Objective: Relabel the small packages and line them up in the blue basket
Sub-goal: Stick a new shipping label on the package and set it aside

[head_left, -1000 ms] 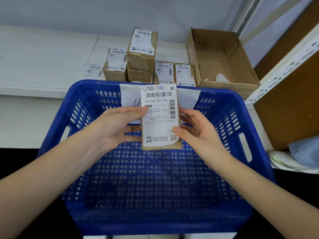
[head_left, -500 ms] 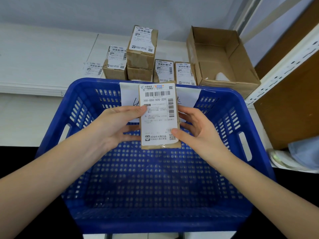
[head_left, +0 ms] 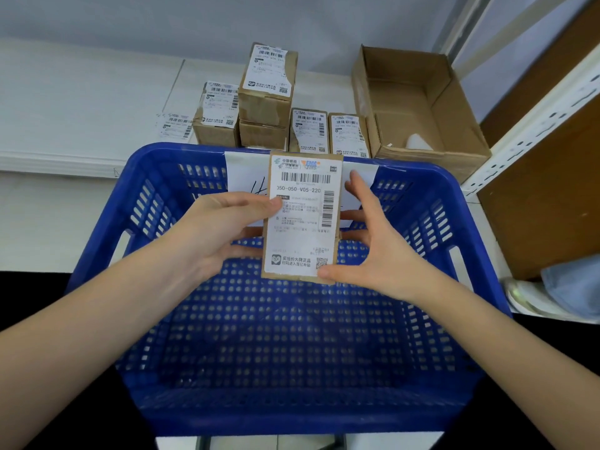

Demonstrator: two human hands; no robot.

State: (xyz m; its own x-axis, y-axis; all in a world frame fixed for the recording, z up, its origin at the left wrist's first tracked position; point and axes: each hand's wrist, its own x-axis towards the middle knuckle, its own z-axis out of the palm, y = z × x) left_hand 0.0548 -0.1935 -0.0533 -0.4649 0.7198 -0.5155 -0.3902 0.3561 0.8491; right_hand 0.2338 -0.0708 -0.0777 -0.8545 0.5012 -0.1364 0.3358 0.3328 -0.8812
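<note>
Package (head_left: 302, 219) sits higher than a second ago, gripped between left hand (head_left: 211, 232) and right hand (head_left: 373, 248) above the basket (head_left: 156, 196); placement remains pending.

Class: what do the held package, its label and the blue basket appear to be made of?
Package: brown cardboard, matte, apparently. Label: white printed paper, likely adhesive, slightly worn. Blue basket: moulded plastic, faintly glossy, with perforated walls and floor.

Small package (head_left: 303, 219) hides most fingers of both hands; label's small print is illegible.
</note>
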